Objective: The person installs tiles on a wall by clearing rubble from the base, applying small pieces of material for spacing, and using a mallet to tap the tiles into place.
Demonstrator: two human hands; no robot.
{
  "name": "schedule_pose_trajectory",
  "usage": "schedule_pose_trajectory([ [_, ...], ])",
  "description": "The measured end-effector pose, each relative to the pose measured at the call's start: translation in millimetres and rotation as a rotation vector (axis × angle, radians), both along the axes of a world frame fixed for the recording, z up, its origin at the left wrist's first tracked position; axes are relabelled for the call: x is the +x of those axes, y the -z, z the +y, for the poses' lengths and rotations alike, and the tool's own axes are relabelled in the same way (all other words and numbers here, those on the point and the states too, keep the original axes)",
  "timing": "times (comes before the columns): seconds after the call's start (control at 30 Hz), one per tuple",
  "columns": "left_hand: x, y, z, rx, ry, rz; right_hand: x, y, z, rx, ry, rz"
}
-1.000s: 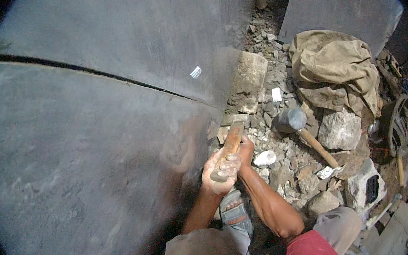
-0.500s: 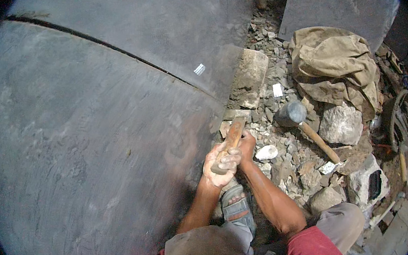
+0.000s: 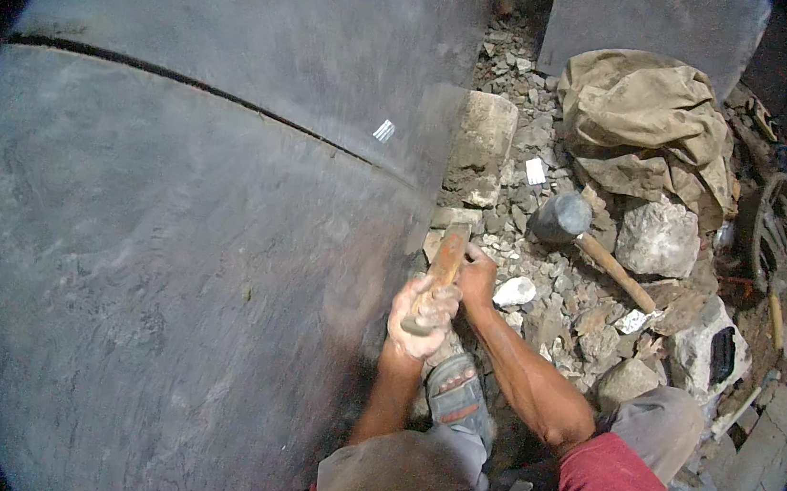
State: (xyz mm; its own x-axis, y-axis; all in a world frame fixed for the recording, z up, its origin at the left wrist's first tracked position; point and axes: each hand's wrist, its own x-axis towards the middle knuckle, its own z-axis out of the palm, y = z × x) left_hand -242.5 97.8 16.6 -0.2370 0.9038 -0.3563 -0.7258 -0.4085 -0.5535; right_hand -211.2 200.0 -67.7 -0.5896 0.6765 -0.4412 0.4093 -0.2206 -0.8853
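My left hand (image 3: 421,323) is wrapped round a stout, worn brown-orange bar (image 3: 450,254), which looks like a wooden tool handle. It points away from me, its near end showing under my fingers. A pale stone piece (image 3: 457,218) lies at its far end; whether they touch is unclear. My right hand (image 3: 477,278) is just right of the bar, fingers curled in toward it; what they hold, if anything, is hidden behind the bar. Both hands are low, beside the edge of a large dark grey slab (image 3: 172,251), above a sandalled foot (image 3: 459,396).
A squared stone block (image 3: 480,149) stands against the slab's edge. Rubble (image 3: 520,230) spreads rightward, with a mallet (image 3: 613,271) lying on it. Farther right are a rough white stone (image 3: 660,238), a tan cloth heap (image 3: 651,119) and a coiled hose (image 3: 771,228).
My left hand and the bar have shifted slightly left and toward me. My right hand has moved a little, and a bit more of its fingers shows beside the bar.
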Motion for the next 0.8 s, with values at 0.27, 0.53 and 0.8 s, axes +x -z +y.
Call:
schedule_pose_trajectory([
  [0.27, -9, -10, 5, -0.026, 0.038, -0.004, 0, 1, 0, -0.053, 0.017, 0.019],
  [0.53, -17, -14, 11, -0.044, 0.047, -0.031, -1, 7, -1, -0.018, 0.025, 0.056],
  [0.8, -12, -10, 16, -0.123, 0.053, 0.014, 5, 22, 0, -0.093, 0.034, 0.041],
])
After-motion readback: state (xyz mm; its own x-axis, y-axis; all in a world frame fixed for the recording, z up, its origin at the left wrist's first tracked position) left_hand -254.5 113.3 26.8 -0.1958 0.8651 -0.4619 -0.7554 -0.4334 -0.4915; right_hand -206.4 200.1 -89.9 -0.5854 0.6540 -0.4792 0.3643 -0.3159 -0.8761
